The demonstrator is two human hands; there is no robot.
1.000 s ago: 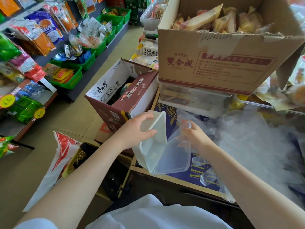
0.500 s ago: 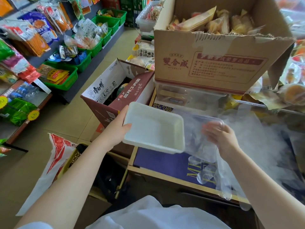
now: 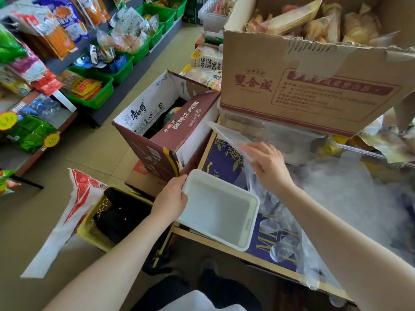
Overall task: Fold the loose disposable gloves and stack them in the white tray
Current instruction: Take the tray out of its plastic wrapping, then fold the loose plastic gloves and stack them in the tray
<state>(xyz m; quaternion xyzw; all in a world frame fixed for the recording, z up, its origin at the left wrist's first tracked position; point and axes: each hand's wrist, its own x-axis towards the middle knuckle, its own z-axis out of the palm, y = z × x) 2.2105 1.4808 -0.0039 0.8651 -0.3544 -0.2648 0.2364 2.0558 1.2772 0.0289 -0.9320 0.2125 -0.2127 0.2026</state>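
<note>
Gloves [image 3: 251, 171] in right grip [image 3: 267, 167], beside tray [image 3: 247, 223].

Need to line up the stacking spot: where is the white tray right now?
The white tray sits low in the middle of the head view, on the near left corner of the blue-topped table, its left rim held by the left hand.

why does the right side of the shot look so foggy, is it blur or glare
Head view: the haze is mostly a heap of clear plastic gloves catching daylight, not focus loss; the right hand and the glove it lifts are slightly motion-smeared; the left hand and white tray read sharp; wide-angle bending curves the cardboard box edges.
</note>
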